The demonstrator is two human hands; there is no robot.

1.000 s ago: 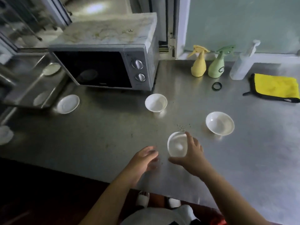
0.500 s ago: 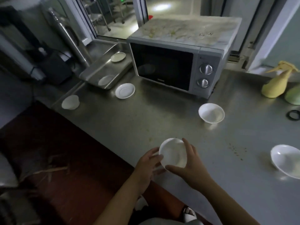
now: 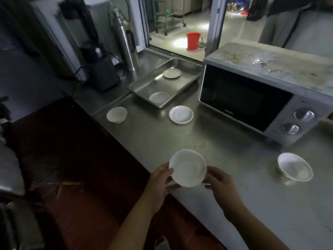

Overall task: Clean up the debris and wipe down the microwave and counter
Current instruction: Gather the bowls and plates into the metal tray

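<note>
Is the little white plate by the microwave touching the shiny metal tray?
Apart. In the head view a strip of bare counter shows between the white plate and the near edge of the metal tray.

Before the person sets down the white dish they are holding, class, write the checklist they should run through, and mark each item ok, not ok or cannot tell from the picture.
1. Dish held securely: ok. The left hand and the right hand both grip the rim of the white dish.
2. Dish free of debris: cannot tell, the picture is too dim and blurred.
3. Room in the metal tray: ok. Two dishes lie in it, with bare floor between them.
4. Path to the tray: not ok. A saucer lies on the counter before it.
5. Microwave top clean: not ok, smears and crumbs show.
</note>
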